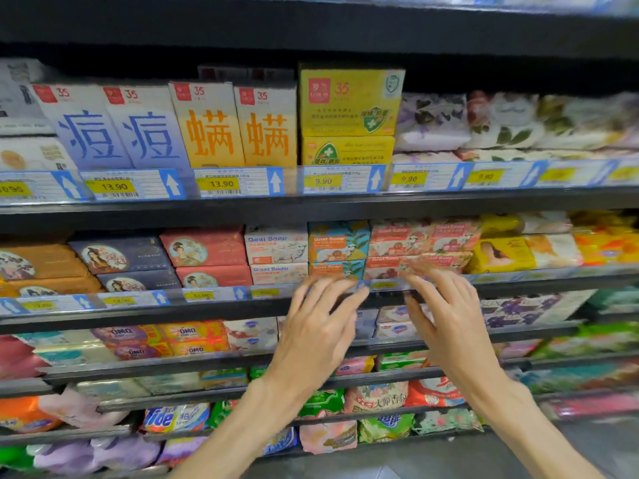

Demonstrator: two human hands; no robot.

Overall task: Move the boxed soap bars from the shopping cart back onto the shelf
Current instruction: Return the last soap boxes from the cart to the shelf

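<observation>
Up on the second shelf [311, 307] from the top in view, the boxed soap bars sit in stacks of two: white Goat Soap boxes [276, 248], a teal-and-orange Goat Soap box [337, 240] with another under it, and red Goat Soap boxes [423, 238] to the right. Both hands are raised in front of that row with fingers spread and nothing held. The left hand [318, 326] hovers before the shelf's price rail, its fingertips near the lower teal box; the right hand [449, 316] reaches toward the lower red boxes, and its blurred fingertips overlap their fronts (whether they actually touch cannot be told). The hands cover part of the price rail and some white-and-blue packs [394, 323] on the shelf below. To the left lie dark blue boxes [121, 254] and pink-red boxes [204, 247] with portrait medallions; to the right, a yellow box [501, 254]. Above stand tall white boxes [114, 129] with blue characters, orange-character boxes [238, 127] and yellow boxes [349, 105]. The lower shelves and right edge are smeared; a Tide pack [176, 417] is readable.
</observation>
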